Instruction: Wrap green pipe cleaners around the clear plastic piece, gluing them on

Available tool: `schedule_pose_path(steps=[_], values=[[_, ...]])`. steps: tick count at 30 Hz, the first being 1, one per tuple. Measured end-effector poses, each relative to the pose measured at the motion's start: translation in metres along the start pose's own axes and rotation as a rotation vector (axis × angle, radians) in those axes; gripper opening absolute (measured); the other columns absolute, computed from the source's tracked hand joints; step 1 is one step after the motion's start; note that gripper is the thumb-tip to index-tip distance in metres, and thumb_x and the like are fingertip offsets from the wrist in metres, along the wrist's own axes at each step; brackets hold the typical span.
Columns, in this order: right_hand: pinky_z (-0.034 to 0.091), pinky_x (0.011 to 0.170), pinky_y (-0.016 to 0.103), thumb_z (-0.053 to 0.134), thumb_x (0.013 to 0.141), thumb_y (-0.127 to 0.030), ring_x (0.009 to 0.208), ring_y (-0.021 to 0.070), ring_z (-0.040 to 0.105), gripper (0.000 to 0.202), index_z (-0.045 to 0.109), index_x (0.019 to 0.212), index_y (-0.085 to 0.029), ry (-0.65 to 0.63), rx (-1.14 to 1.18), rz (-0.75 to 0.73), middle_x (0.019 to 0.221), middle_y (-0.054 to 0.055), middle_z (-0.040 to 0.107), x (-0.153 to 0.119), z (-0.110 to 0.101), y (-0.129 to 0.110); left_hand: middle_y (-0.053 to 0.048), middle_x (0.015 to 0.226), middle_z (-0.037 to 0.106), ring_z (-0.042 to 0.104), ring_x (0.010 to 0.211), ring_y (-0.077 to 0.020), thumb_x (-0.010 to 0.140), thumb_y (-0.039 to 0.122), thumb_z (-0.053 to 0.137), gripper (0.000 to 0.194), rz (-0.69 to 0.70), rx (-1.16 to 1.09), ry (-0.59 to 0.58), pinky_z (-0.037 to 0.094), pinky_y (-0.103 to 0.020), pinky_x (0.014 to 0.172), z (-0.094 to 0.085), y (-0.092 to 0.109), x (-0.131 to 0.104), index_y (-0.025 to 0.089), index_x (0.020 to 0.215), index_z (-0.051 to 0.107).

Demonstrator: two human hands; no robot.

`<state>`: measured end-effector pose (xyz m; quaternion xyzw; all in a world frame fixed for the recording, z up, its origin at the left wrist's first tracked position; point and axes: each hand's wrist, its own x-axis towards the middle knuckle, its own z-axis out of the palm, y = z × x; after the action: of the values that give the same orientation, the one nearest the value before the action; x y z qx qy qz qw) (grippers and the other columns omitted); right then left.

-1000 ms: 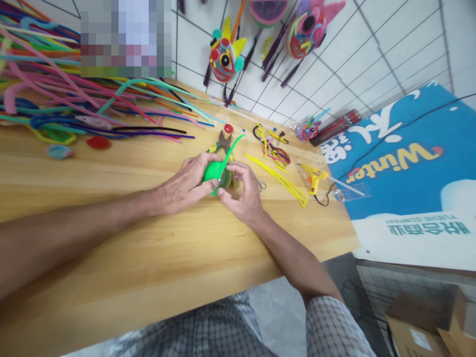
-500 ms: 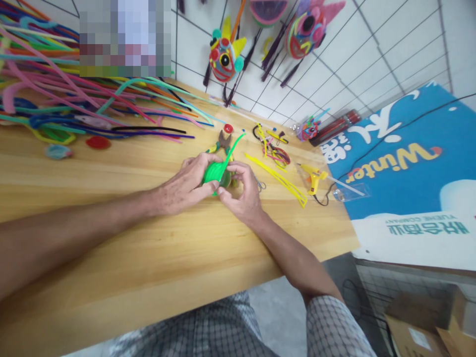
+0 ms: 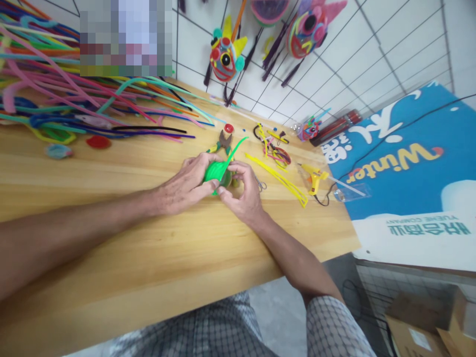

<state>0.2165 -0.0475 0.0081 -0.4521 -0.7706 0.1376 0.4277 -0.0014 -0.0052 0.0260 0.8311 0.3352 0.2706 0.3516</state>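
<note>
Both hands are around a small ball [image 3: 226, 180] whose left side is covered in bright green pipe cleaner [image 3: 213, 172]; the bare part looks clear. A loose green end sticks up and to the right. My left hand [image 3: 188, 181] grips the green side, its thumb across the front. My right hand [image 3: 245, 193] is curled against the other side, thumb and forefinger pressed to the ball. Just behind lie pliers [image 3: 225, 140] with green and yellow handles, partly hidden. Beside the right fingers, scissors [image 3: 262, 185] show only their handle loops.
Many coloured pipe cleaners [image 3: 122, 96] are heaped at the back left. Bent yellow pipe cleaners [image 3: 277, 178] and a yellow glue gun [image 3: 314, 179] with its cord lie to the right. Decorated ball ornaments [image 3: 226, 57] hang on the wall grid. A blue printed board [image 3: 401, 183] adjoins the table.
The loose green end has dipped slightly to the right. Both hands keep their hold on the ball, almost without moving.
</note>
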Motion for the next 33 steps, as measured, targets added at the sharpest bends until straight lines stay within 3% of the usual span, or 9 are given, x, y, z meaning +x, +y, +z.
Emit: schedule_pose_path(steps=[7, 11, 21, 27, 33], values=[[0.065, 0.098, 0.043, 0.074, 0.096, -0.036, 0.129, 0.0277, 0.068, 0.051, 0.052, 0.141, -0.026, 0.027, -0.037, -0.030, 0.139, 0.014, 0.067, -0.001, 0.002, 0.001, -0.019, 0.147, 0.061, 0.056, 0.141, -0.0334, 0.102, 0.047, 0.039, 0.054, -0.008, 0.018, 0.010, 0.041, -0.056, 0.125, 0.001, -0.003, 0.000, 0.014, 0.144, 0.043], [0.065, 0.104, 0.048, 0.072, 0.100, -0.038, 0.135, 0.0298, 0.066, 0.057, 0.049, 0.151, -0.026, 0.022, -0.069, -0.086, 0.145, 0.015, 0.066, 0.000, 0.002, -0.001, -0.021, 0.145, 0.061, 0.057, 0.139, -0.0344, 0.103, 0.046, 0.039, 0.053, -0.028, 0.002, 0.007, 0.042, -0.057, 0.124, 0.000, -0.001, 0.000, 0.011, 0.143, 0.043], [0.059, 0.116, 0.056, 0.068, 0.104, -0.039, 0.137, 0.0313, 0.065, 0.050, 0.055, 0.150, -0.026, -0.002, -0.170, -0.168, 0.143, 0.016, 0.067, 0.003, -0.003, 0.000, -0.012, 0.147, 0.063, 0.058, 0.142, -0.0324, 0.108, 0.049, 0.038, 0.046, 0.028, -0.057, 0.053, 0.043, -0.054, 0.126, 0.003, -0.010, 0.000, 0.019, 0.143, 0.046], [0.058, 0.117, 0.055, 0.068, 0.103, -0.036, 0.141, 0.0320, 0.062, 0.052, 0.054, 0.152, -0.026, -0.034, -0.142, -0.134, 0.147, 0.016, 0.065, 0.002, -0.003, 0.000, -0.020, 0.148, 0.061, 0.056, 0.142, -0.0337, 0.105, 0.049, 0.040, 0.053, -0.015, -0.035, 0.019, 0.041, -0.057, 0.127, 0.000, -0.001, 0.001, 0.013, 0.143, 0.045], [0.057, 0.119, 0.058, 0.068, 0.101, -0.036, 0.140, 0.0329, 0.063, 0.053, 0.055, 0.152, -0.026, -0.026, -0.148, -0.137, 0.147, 0.016, 0.066, 0.002, -0.003, 0.001, -0.020, 0.152, 0.062, 0.057, 0.144, -0.0337, 0.102, 0.045, 0.042, 0.053, -0.013, 0.012, 0.031, 0.041, -0.058, 0.127, 0.002, -0.001, 0.001, 0.013, 0.145, 0.043]])
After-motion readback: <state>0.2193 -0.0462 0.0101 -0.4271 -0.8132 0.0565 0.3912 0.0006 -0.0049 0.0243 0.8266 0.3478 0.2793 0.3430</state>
